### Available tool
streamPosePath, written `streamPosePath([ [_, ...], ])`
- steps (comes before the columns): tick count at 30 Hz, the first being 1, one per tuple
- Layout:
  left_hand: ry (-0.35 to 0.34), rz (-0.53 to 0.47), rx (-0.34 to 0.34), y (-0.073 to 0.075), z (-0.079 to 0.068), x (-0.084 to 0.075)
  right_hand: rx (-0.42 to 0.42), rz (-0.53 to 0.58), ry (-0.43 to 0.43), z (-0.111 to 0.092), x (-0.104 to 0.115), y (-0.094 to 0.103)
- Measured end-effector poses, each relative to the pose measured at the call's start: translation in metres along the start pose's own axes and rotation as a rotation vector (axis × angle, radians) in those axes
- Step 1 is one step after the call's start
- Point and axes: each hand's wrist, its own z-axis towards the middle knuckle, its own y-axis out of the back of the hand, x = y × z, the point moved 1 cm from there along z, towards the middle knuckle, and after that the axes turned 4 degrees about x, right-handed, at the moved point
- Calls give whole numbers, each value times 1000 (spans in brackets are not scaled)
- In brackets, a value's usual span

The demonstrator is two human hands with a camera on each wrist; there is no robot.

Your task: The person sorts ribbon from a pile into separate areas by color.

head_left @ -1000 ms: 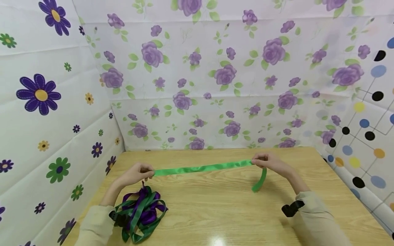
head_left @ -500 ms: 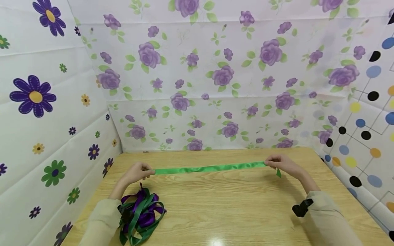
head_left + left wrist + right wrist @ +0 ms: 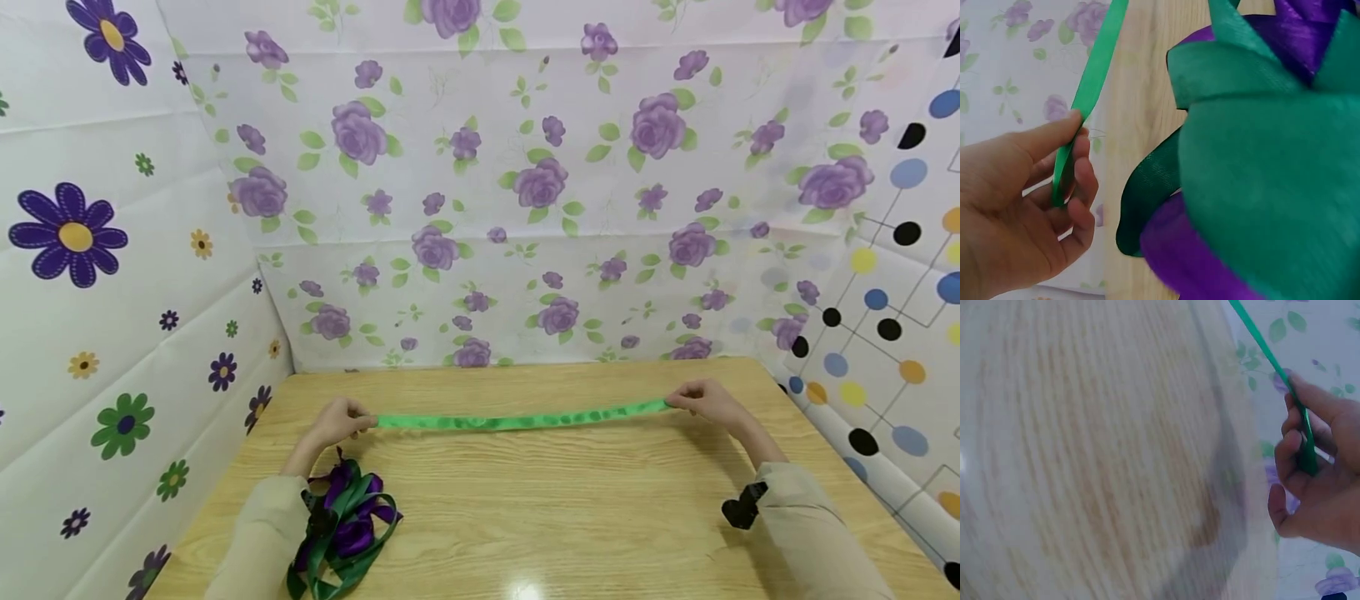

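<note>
A bright green satin ribbon (image 3: 517, 422) stretches between both hands above the far part of the table, sagging slightly in the middle. My left hand (image 3: 339, 422) pinches one end between thumb and fingers; in the left wrist view a short tail of the ribbon (image 3: 1094, 75) lies inside the curled fingers. The other end is pinched by my right hand (image 3: 708, 402), and the right wrist view shows the ribbon's tip (image 3: 1307, 456) tucked in the palm. Below the left hand lies a tangled pile of dark green and purple ribbons (image 3: 352, 533), partly covered by the left wrist camera.
The wooden table (image 3: 540, 500) spreads under both arms. A floral cloth (image 3: 480, 208) hangs behind its back edge. Patterned cloths stand at the left (image 3: 112, 350) and right (image 3: 885, 333). A black wrist camera (image 3: 744, 505) sits on the right wrist.
My right hand has slid outward to the right along the ribbon to its end, so the loose tail no longer hangs below it. The ribbon span is longer and now sags a little.
</note>
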Motion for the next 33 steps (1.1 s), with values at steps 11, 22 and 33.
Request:
streamPosePath([
  [11,147,-3,-111,-5,11,4,-212,-1,-203,7,-12,-8],
  [22,225,-5,-239,-7,20,11,-309,-34,-273,8,-14,-12],
  [33,253,-13,-243,-10,27,18,-315,263,-317,13,-17,-15],
])
